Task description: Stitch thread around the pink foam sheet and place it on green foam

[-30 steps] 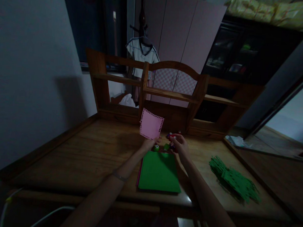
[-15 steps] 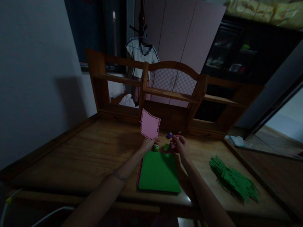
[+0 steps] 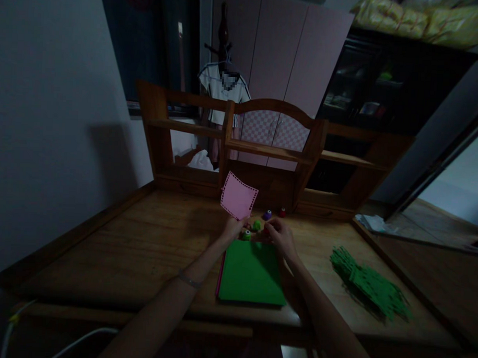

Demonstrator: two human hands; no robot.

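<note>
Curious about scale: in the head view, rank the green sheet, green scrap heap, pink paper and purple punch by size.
Green sheet and green scrap heap look alike, so no ranking; then pink paper; purple punch smallest.

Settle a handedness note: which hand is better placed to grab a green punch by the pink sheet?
Right, probably. The right hand sits beside the green punch; the left hand is busy pinching the pink sheet.

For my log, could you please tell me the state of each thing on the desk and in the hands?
Pink sheet: held up by left hand, edges punched.
Right hand: beside a green punch; grip unclear.
Green paper stack: flat on desk.
Purple punch, red punch: standing on desk, untouched.
Green cut sheets: loosely piled.
</note>
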